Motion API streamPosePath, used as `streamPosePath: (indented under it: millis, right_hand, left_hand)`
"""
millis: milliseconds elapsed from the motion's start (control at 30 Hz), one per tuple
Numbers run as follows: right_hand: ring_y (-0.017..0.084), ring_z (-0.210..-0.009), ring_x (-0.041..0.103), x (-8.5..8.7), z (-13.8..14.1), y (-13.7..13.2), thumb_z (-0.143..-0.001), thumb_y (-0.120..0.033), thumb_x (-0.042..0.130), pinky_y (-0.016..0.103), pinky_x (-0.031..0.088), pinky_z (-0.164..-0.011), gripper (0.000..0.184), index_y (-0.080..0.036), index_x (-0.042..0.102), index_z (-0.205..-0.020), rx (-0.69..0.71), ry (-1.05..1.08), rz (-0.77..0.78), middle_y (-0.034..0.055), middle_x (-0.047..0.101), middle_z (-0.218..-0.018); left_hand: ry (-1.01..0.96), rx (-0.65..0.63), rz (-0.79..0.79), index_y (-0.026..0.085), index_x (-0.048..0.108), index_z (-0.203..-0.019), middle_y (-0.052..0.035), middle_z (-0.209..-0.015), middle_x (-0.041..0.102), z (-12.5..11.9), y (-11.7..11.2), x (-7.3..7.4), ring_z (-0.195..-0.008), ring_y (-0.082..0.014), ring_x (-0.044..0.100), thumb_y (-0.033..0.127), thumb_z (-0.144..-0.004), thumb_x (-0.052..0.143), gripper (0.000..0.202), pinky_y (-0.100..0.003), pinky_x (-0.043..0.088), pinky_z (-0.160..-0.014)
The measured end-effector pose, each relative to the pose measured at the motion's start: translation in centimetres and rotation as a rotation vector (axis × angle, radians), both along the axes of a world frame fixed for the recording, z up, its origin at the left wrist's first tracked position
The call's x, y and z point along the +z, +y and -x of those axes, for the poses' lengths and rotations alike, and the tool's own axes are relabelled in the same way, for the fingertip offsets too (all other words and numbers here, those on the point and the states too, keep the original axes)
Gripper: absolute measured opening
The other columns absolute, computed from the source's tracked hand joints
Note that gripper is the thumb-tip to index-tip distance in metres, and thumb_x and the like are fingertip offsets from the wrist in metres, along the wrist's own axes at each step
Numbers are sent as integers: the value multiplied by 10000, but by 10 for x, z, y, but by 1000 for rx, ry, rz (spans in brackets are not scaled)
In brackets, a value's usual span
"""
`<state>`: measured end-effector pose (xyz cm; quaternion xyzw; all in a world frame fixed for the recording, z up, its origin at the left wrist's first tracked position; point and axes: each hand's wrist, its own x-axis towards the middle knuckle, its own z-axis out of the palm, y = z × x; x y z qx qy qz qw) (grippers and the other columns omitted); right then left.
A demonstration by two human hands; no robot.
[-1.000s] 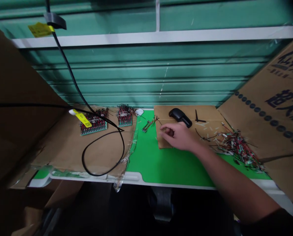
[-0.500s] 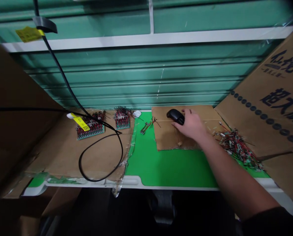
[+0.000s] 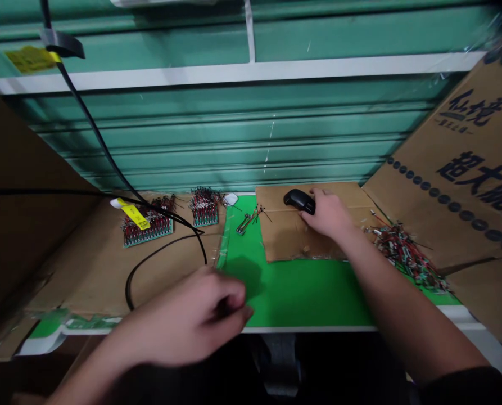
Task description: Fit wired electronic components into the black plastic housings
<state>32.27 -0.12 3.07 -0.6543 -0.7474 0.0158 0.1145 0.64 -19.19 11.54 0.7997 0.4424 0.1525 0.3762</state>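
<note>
Black handheld device [image 3: 298,200] gripped by right hand [image 3: 329,214]; left hand [image 3: 187,318] pinched together above green mat [image 3: 301,292]

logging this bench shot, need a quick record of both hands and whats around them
left hand: fingers pinched together over the front edge of the green mat, anything held is hidden
right hand: touching the black device on the cardboard sheet
beside sheet: wire scraps to the right, small wired parts to the left
further left: two circuit boards, black cable
</note>
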Motion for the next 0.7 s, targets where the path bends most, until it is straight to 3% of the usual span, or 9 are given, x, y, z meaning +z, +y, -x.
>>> streamPosePath:
  millis: [33,133,233,300,367,467,600,700]
  right_hand:
    - [411,-1102,712,-1,-1,2,-911,-373,773,510,581,-938,612,-96,601,-1430,0,8,-1,251,704,-1278]
    - [403,-1077,721,-3,-4,5,-946,-353,721,488,568,-941,521,-87,635,-1387,2,36,-5,249,741,-1212]
    - [388,-1000,735,-3,-3,9,-992,-297,613,476,548,-922,408,-83,675,-1334,-4,97,-54,222,782,-1077]
    - [346,-893,740,-3,-1,10,-983,-259,581,443,537,-882,355,-102,699,-1280,-13,201,-63,165,792,-954]
    - [290,-764,720,-5,1,11,-956,-225,572,393,523,-811,307,-123,702,-1215,-12,345,-6,103,778,-838]
    - [245,-671,681,-6,7,6,-903,-175,582,344,475,-715,320,-140,654,-1212,10,452,105,52,747,-759]
    - [268,-747,669,0,20,-11,-871,-158,626,342,410,-686,351,-173,607,-1221,3,264,135,73,732,-826]
    - [277,-787,652,6,29,-23,-894,-163,611,346,373,-675,256,-199,596,-1147,47,146,176,88,711,-859]
  left_hand:
    - [35,-35,16,193,625,-718,25,-609,569,-16,22,-7,-549,-117,458,267,-963,614,256,-301,309,-553]
    - [65,24,-95,185,597,-707,23,-619,557,-50,88,-33,-570,-123,463,220,-911,604,207,-299,294,-580]
    - [138,186,-173,191,620,-717,-1,-623,588,-50,139,-58,-574,-149,493,230,-933,575,225,-316,302,-602]
    - [220,338,-244,194,641,-738,-34,-647,621,-38,158,-74,-601,-182,537,277,-971,566,259,-333,321,-619]
    - [274,484,-332,195,678,-826,-63,-725,685,-27,166,-86,-674,-218,609,323,-993,572,235,-342,359,-652]
    - [295,526,-404,195,717,-985,-94,-912,759,-22,164,-98,-841,-266,700,378,-1008,583,228,-356,451,-744]
    - [394,455,-447,180,749,-1050,-151,-1096,758,-30,155,-101,-965,-322,736,414,-1012,578,292,-411,535,-833]
    - [530,459,-395,147,762,-1009,-209,-1061,756,-34,150,-99,-947,-382,752,371,-944,616,275,-457,565,-787]
